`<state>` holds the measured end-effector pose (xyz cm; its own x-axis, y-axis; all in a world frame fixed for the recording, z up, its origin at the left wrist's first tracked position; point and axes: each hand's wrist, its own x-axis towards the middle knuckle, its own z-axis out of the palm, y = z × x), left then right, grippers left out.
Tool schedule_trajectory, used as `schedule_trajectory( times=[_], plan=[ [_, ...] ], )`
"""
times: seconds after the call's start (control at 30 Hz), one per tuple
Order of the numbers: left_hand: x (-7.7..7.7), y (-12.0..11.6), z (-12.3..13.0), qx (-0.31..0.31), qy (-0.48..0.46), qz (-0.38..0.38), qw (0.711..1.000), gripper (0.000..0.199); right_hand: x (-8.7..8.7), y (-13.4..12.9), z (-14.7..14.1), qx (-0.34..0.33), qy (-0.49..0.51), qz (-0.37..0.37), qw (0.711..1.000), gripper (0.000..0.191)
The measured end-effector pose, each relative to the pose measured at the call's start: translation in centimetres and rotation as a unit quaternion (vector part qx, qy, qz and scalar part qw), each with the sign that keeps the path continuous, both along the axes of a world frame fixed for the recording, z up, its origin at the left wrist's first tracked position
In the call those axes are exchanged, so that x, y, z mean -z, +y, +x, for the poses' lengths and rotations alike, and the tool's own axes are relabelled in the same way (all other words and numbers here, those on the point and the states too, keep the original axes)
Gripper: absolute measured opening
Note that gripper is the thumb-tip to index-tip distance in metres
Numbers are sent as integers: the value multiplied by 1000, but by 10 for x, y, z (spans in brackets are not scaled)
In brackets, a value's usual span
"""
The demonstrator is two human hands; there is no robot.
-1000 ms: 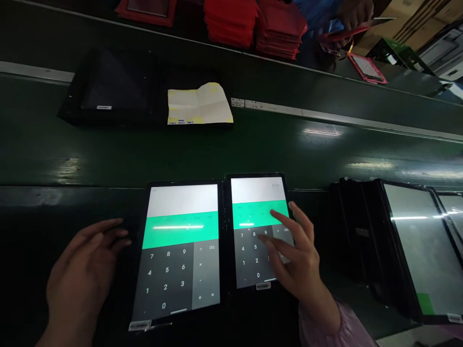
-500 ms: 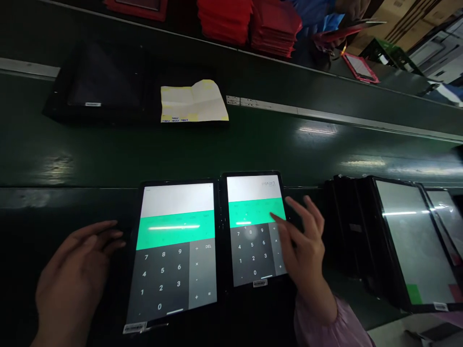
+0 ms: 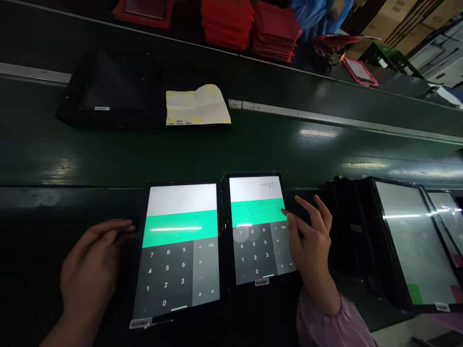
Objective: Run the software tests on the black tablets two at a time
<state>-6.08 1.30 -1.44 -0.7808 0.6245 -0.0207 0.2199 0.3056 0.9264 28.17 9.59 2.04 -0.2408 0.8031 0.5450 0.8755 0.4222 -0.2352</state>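
We should tap the right-hand tablet [image 3: 255, 231] lightly: our right hand [image 3: 311, 241] has fingers spread, empty; our left hand [image 3: 92, 265] looks half-curled, empty.

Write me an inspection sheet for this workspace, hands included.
Surface: dark green bench, glossy, with light reflections.
Job's things: left tablet and right tablet side by side, both showing calculator keypads; characters at the top of the right one.
Clutter: dark-screened tablet, creased paper, row of tablets at far right.
Hands: left hand loosely curled beside the left tablet; right hand over the right tablet's edge, contact unclear.
Cables: nothing seen.
Surroundings: red stacks, blue sleeve of another person, cardboard boxes.
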Motion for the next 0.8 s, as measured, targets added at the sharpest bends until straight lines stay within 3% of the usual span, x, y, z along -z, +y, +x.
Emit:
schedule_trajectory(
  times=[0.1, 0.17, 0.33, 0.4, 0.57, 0.67, 0.8],
  plan=[
    [-9, 17, 2, -13, -13, 0, 1000, 17, 1, 2, -3, -15, 1, 5, 1000, 33],
    [-12, 28, 5, -12, -34, 44, 998, 15, 0, 2, -9, -34, -1, 5, 999, 34],
    [-13, 44, 12, -10, -104, 97, 990, 11, -17, -8, -35, -29, 32, 38, 998, 32],
    [-12, 42, 11, 8, -133, 91, 987, 14, -24, -18, -54, -52, 62, 24, 996, 31],
    [-11, 25, -1, 74, -173, 33, 982, 29, -27, -37, -111, -174, 34, -118, 977, 40],
    [-11, 13, -7, 111, -180, -4, 977, 39, -23, -39, -134, -176, -7, -128, 976, 47],
    [-13, 5, -11, 141, -206, -17, 968, 51, -23, -35, -142, -183, -39, -116, 975, 49]
  ],
)
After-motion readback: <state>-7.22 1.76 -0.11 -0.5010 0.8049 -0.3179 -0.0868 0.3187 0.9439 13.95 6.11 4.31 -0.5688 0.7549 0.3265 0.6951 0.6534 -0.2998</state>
